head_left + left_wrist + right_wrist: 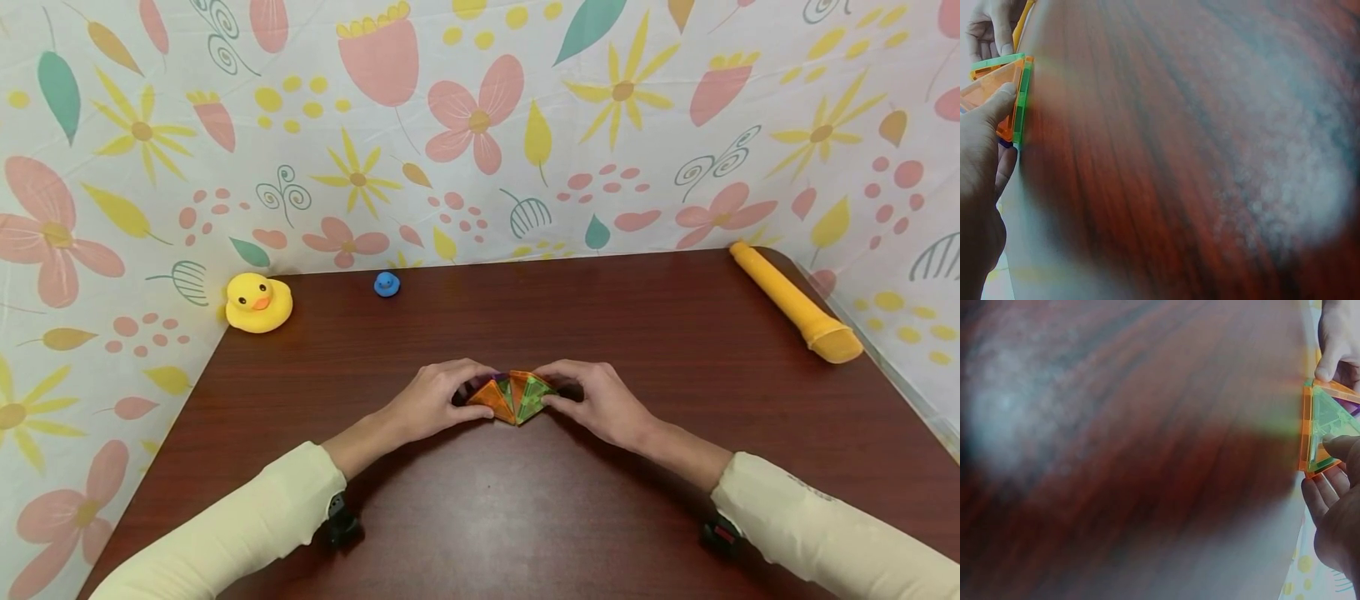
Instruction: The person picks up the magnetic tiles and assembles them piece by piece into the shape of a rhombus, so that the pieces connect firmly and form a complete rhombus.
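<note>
Between both hands, at the middle of the table, stands a folded shape of translucent triangular tiles in orange, green and purple. My left hand [442, 397] grips its left part, with the thumb on an orange triangular tile [493, 402] and the fingers behind. On the other side my right hand [600, 402] pinches a green triangular tile [531, 398], thumb in front and fingers behind. The left wrist view shows the left thumb pressed on the orange face [991, 90]. In the right wrist view the right thumb lies on the green face [1332, 419]. Purple pieces at the back are mostly hidden.
A yellow rubber duck [258, 302] sits at the table's back left corner, and a small blue duck [387, 284] near the back edge. A yellow microphone-shaped toy [795, 302] lies at the back right. Flowered cloth [480, 200] hangs behind the dark wooden table [495, 517].
</note>
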Demonstrator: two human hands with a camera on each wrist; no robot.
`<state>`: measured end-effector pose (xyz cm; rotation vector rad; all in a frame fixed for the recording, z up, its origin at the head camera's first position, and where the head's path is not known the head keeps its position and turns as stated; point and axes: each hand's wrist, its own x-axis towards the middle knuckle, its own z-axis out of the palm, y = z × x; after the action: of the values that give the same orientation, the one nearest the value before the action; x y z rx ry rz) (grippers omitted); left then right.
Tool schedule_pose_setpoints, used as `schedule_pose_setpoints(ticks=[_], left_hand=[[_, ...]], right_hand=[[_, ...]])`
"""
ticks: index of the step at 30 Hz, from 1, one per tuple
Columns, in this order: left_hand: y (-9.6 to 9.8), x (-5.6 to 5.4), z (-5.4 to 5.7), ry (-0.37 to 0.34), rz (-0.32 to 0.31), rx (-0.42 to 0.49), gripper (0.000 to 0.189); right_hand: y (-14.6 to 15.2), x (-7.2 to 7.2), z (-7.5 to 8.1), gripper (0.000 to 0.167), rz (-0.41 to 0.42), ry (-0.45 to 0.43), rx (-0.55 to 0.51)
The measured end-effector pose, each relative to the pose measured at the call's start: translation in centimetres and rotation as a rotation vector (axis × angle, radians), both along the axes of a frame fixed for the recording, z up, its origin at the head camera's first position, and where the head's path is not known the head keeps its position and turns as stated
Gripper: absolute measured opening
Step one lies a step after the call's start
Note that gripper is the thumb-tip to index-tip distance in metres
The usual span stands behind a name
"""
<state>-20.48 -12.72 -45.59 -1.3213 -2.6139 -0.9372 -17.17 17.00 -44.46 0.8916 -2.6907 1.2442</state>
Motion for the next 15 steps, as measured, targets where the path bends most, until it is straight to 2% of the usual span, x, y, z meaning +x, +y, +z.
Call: schedule_pose_setpoints(ticks=[8, 15], left_hand=[[-0.19, 0.13, 0.02, 0.008, 0.000, -0.014, 0.054], [-0.81, 0.32, -0.05, 0.008, 0.021, -0.068, 0.053]], right_hand=[[0.22, -0.14, 0.09, 0.045, 0.023, -0.022, 0.016], [0.70, -0.22, -0.07, 0.040, -0.002, 0.022, 0.089]])
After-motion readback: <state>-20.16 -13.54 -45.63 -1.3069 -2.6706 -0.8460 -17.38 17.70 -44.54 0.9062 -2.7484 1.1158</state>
